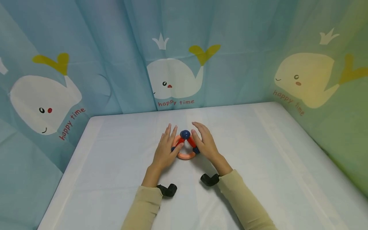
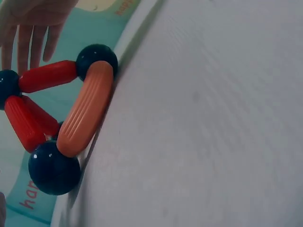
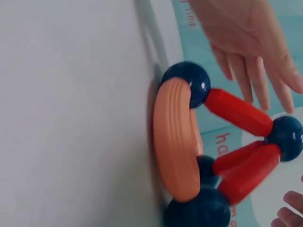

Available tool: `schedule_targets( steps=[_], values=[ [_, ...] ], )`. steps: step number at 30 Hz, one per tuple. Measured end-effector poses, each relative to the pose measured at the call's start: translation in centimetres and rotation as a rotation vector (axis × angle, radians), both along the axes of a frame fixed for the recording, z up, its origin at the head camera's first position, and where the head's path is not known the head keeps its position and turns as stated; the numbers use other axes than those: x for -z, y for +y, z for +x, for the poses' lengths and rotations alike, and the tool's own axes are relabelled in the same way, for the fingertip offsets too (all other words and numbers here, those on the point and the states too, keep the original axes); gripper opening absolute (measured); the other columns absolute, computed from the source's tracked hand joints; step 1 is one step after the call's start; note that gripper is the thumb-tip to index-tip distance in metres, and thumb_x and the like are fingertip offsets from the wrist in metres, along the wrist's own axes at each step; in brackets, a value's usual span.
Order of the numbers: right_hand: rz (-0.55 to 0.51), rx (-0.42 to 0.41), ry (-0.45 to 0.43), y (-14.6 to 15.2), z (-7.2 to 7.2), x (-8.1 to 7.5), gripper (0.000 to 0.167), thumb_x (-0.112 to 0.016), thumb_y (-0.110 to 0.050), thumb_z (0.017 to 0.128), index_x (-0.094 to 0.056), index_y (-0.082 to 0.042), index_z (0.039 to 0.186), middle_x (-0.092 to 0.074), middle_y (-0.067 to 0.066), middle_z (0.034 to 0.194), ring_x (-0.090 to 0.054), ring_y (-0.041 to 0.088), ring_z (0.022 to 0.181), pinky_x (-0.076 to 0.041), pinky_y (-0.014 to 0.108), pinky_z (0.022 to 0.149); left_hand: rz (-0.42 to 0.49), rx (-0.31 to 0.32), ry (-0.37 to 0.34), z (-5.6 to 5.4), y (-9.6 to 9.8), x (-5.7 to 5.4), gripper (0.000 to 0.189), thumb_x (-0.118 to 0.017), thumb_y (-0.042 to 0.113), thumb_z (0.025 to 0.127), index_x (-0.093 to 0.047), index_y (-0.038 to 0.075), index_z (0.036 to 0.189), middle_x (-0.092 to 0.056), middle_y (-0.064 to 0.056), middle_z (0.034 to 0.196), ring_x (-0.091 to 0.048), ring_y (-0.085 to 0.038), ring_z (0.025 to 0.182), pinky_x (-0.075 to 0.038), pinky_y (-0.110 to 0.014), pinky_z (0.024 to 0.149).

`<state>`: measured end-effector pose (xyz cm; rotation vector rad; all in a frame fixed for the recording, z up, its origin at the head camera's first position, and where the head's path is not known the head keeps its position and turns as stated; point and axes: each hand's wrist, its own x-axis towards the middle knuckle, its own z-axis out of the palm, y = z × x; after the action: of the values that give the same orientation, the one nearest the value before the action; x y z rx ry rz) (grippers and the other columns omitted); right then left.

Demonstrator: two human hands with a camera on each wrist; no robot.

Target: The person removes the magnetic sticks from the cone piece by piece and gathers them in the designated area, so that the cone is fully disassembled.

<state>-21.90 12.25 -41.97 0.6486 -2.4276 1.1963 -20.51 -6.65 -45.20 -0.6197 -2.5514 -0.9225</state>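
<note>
A small toy frame stands on the table between my two hands. Orange curved rods (image 1: 186, 156) form its ring-shaped base, with dark blue balls (image 2: 54, 168) at the joints. Red straight rods (image 3: 239, 112) slope up to a single blue ball (image 1: 185, 134) at the top. My left hand (image 1: 164, 152) is at the frame's left side, fingers extended, its thumb partly covering a red rod; whether it touches is unclear. My right hand (image 1: 207, 143) hovers at the right side with loosely bent fingers. Neither hand grips anything. Each wrist view shows the opposite hand beyond the frame.
A white-covered table (image 1: 115, 179) lies under the frame. Behind and beside it hangs a blue-green curtain (image 1: 120, 57) with whale prints. Black wrist-worn devices (image 1: 210, 180) jut inward from both wrists, low over the table.
</note>
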Motion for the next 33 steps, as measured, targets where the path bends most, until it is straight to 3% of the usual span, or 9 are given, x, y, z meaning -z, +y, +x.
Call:
schedule_targets(
  steps=[6,12,19,24,31,33],
  values=[
    [-0.061,-0.015,-0.009,-0.2,0.1,-0.2,0.038,-0.045,-0.020,0.097,-0.050,0.002,0.128,-0.049,0.017,0.130,-0.042,0.029,0.122,-0.032,0.048,0.100,0.120,0.028,-0.049,0.0,0.3,0.5,0.068,-0.052,0.041,0.091,-0.022,0.016,0.147,-0.018,-0.010,0.151,-0.022,-0.029,0.134,-0.027,-0.056,0.100],
    [-0.119,-0.023,-0.009,-0.4,0.2,-0.4,0.033,-0.051,-0.016,0.095,-0.055,0.002,0.122,-0.054,0.016,0.125,-0.048,0.028,0.117,-0.037,0.045,0.098,0.197,0.050,-0.041,0.1,0.8,0.7,0.068,-0.054,0.038,0.090,-0.026,0.014,0.146,-0.023,-0.008,0.149,-0.025,-0.027,0.134,-0.027,-0.055,0.101],
    [-0.182,-0.097,0.016,-0.8,0.0,0.0,0.032,-0.063,-0.008,0.088,-0.059,0.004,0.117,-0.058,0.018,0.119,-0.052,0.030,0.113,-0.040,0.044,0.095,0.291,0.037,0.030,0.3,1.3,1.2,0.061,-0.058,0.034,0.090,-0.037,0.006,0.141,-0.038,-0.010,0.142,-0.036,-0.021,0.128,-0.033,-0.043,0.101],
    [-0.169,-0.131,0.014,-0.9,0.0,0.3,0.035,-0.065,-0.004,0.085,-0.058,0.007,0.117,-0.058,0.020,0.118,-0.053,0.032,0.110,-0.042,0.044,0.093,0.327,0.011,0.108,0.2,1.4,1.5,0.051,-0.062,0.026,0.089,-0.048,0.000,0.132,-0.049,-0.012,0.131,-0.047,-0.022,0.119,-0.039,-0.037,0.096],
    [-0.156,-0.187,-0.098,-1.7,2.3,-3.3,0.038,-0.063,0.006,0.083,-0.053,0.015,0.118,-0.054,0.030,0.117,-0.054,0.040,0.106,-0.042,0.048,0.091,0.314,-0.013,0.126,0.2,1.8,1.5,0.040,-0.064,0.019,0.087,-0.058,0.000,0.122,-0.059,-0.013,0.118,-0.057,-0.023,0.107,-0.047,-0.034,0.087],
    [-0.165,-0.202,-0.108,-1.7,2.2,-3.2,0.037,-0.062,0.006,0.083,-0.053,0.014,0.118,-0.054,0.030,0.116,-0.055,0.040,0.104,-0.043,0.048,0.090,0.292,-0.028,0.134,0.3,1.9,1.4,0.039,-0.065,0.018,0.087,-0.060,-0.001,0.120,-0.060,-0.014,0.116,-0.059,-0.024,0.104,-0.048,-0.035,0.085]
  ],
)
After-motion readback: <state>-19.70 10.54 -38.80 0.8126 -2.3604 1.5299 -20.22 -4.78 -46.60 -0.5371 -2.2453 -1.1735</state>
